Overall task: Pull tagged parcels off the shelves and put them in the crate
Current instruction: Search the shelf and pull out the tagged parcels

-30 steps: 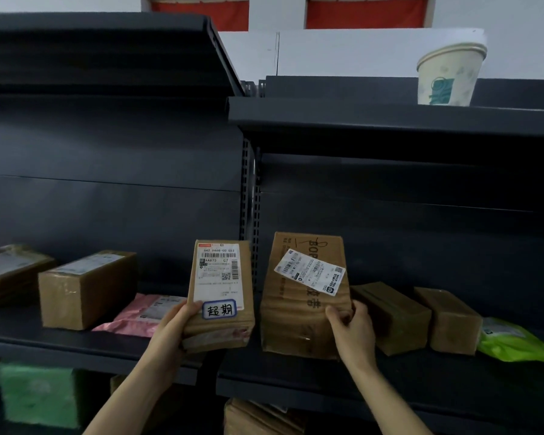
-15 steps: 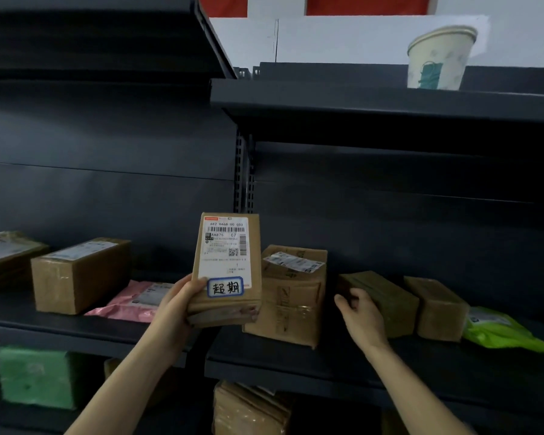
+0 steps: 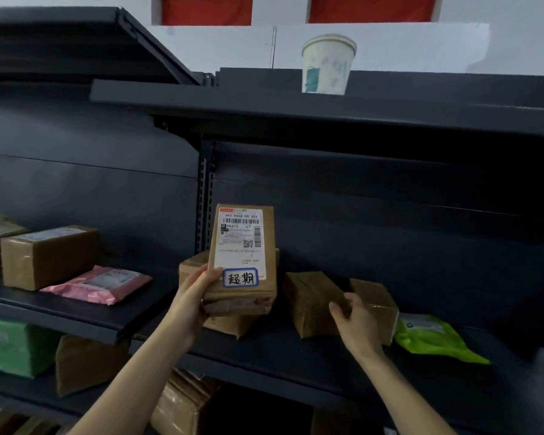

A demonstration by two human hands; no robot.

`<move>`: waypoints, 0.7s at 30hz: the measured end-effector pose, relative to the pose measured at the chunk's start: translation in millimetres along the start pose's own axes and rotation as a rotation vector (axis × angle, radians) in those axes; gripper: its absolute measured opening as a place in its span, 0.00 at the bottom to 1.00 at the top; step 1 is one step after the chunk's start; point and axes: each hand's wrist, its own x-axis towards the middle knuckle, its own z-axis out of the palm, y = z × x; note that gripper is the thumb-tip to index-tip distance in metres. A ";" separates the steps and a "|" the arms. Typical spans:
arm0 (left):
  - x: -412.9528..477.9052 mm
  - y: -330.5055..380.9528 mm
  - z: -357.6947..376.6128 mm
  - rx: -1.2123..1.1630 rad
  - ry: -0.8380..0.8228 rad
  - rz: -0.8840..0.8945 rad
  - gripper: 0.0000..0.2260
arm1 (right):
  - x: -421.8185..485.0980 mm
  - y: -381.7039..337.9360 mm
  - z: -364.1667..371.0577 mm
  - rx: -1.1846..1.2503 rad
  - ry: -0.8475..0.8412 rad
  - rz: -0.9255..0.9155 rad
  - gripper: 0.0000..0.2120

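Dark metal shelving (image 3: pixel 327 111) is filling the view (dimly lit), while a white wall (image 3: pixel 421 48) is showing far behind, carrying 2 red panels (image 3: pixel 206 11) up top.

Dark shelf (image 3: pixel 264 350): brown boxes (image 3: pixel 47 257), pink mailer (image 3: pixel 98 284), green mailer (image 3: pixel 431 337) on it; paper cup (image 3: pixel 327 64) on top shelf (image 3: pixel 264 105)

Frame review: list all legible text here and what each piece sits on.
"超期": handwritten on the blue-bordered tag on the parcel in the left hand.
"AA875 C7": shipping label on that parcel.
"642 H468 00 033": label's top line, first digits uncertain.
Unreadable: the label's fine print, labels on the pink mailer, left box and green mailer, print on the paper cup.
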 end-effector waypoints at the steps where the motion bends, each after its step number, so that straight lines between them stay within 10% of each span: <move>1: -1.8 -2.7 6.6 0.008 0.003 -0.007 0.28 | 3.1 2.4 -0.5 -0.026 -0.012 -0.009 0.24; 14: -10.2 -3.9 7.8 0.017 0.036 0.032 0.20 | 63.2 -20.0 32.1 -0.533 -0.320 0.030 0.47; 21: -6.9 -6.8 -1.8 0.018 0.039 0.015 0.20 | 38.6 -13.0 38.8 -0.647 -0.252 -0.015 0.39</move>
